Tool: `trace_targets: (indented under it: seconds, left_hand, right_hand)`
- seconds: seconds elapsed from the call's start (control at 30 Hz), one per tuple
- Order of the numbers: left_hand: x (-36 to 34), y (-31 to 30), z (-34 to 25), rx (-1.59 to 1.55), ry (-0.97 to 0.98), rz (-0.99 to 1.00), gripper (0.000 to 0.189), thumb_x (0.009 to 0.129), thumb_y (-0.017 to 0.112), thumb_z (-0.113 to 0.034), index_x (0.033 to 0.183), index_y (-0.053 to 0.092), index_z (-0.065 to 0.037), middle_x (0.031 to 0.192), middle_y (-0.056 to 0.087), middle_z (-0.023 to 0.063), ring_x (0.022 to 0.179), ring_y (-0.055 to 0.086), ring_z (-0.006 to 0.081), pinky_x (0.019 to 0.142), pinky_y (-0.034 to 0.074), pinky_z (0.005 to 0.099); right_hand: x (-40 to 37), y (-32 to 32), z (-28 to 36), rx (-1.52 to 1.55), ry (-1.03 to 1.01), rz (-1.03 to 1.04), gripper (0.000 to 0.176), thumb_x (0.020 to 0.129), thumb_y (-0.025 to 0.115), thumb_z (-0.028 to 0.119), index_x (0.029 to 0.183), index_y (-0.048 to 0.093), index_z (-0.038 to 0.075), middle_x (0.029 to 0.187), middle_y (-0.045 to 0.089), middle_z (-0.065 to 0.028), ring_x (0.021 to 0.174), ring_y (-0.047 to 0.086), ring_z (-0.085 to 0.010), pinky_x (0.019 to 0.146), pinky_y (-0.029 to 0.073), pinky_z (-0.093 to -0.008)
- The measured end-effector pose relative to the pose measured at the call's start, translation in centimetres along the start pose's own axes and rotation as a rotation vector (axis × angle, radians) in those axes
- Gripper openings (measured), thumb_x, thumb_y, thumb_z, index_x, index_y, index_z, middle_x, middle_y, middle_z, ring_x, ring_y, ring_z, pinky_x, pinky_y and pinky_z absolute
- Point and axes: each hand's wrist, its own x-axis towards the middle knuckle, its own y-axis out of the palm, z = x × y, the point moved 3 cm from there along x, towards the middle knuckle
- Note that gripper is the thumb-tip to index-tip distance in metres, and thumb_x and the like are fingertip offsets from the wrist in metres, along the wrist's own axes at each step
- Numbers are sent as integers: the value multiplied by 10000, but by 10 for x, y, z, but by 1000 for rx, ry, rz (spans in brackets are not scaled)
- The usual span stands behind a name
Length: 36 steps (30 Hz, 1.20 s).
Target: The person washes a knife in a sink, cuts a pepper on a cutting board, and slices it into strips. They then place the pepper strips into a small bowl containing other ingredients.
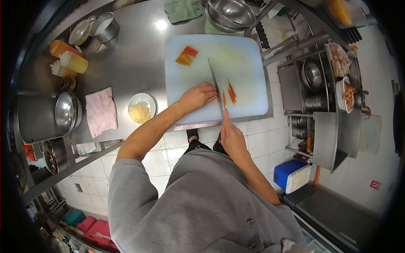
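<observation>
My right hand (pixel 232 135) grips the handle of a long kitchen knife (pixel 214 76), its index finger stretched along toward the blade. The blade points away from me across the white cutting board (pixel 249 55). Close against the blade's left side, my left hand (pixel 198 98) presses down with curled fingers; whatever lies under them is hidden. Thin red-orange pepper strips (pixel 232 93) lie just right of the blade. Larger red and orange pepper pieces (pixel 186 55) rest near the board's upper left.
Left of the board stand a small bowl of yellowish shreds (pixel 139 113) and a pink cloth (pixel 101 112). Squeeze bottles (pixel 74 62) and metal bowls (pixel 65 113) are farther left. A colander (pixel 232 12) and green cloth (pixel 182 11) sit behind. Shelving (pixel 331 135) stands at right.
</observation>
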Motion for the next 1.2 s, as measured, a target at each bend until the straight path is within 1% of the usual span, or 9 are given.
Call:
trace_targets:
  seconds: [0.23,0.37,0.47,0.67,0.77,0.83,0.97,1.07,1.2]
  left_hand:
    - [8,4,-11,18,-112,-27,115,866,694,-114,953,725,-46,1024,688,71,1010,632,281,838,549,382]
    - [16,3,-34,-59,-297,-167,145,859,696,-109,991,735,-64,1078,708,79,1053,638,284,846,560,378]
    - [25,-4,-92,-139,-66,-255,281,927,647,-178,1195,689,-105,1148,711,77,1217,583,310,1008,489,455]
    - [37,28,-106,72,-183,103,501,1044,456,-327,1514,396,-165,1241,690,36,1450,354,342,1155,121,683]
    - [40,34,-93,72,-164,-11,472,1028,487,-329,1466,473,-154,1129,718,93,1422,389,357,1131,172,701]
    - [40,38,-85,87,-197,86,490,1042,445,-330,1501,417,-161,1256,676,33,1463,320,348,1145,127,700]
    - [40,44,-69,130,-248,172,500,1043,433,-329,1512,399,-159,1312,657,34,1485,285,344,1158,104,693]
    - [37,39,-64,108,-229,85,451,1016,506,-309,1434,505,-140,1178,699,110,1449,341,348,1139,171,695]
    - [39,-1,-5,215,-347,-201,466,963,590,-336,1364,557,-103,1323,606,165,1375,410,367,1111,260,652]
  right_hand:
    - [24,-26,-19,255,6,-62,675,927,613,60,1541,335,88,817,642,-240,743,626,-448,716,505,-471]
    - [5,-47,-27,147,6,-135,700,895,645,65,1535,361,89,1026,638,-229,913,631,-424,797,511,-432]
    - [-10,-49,-28,108,67,-161,775,875,647,51,1558,282,59,1172,595,-221,1010,621,-411,829,517,-426]
    - [-27,-63,-18,48,91,-251,913,860,659,35,1580,98,14,1105,571,-187,943,637,-398,736,553,-453]
    - [-45,-72,-20,68,153,-209,932,849,668,12,1585,97,40,1139,573,-196,978,633,-402,780,544,-448]
    - [-61,-85,-18,79,255,-132,945,839,668,-17,1591,102,64,1193,575,-204,1042,621,-411,865,522,-439]
    - [-116,-116,-21,52,239,-124,892,809,675,-40,1573,229,76,1122,602,-184,991,626,-382,846,514,-420]
    - [-159,-147,-31,100,227,-81,706,794,674,-50,1462,474,65,978,616,-159,847,636,-365,759,525,-416]
    - [-178,-155,-38,282,231,-42,571,803,702,-35,1355,567,18,959,670,-159,839,646,-276,786,517,-333]
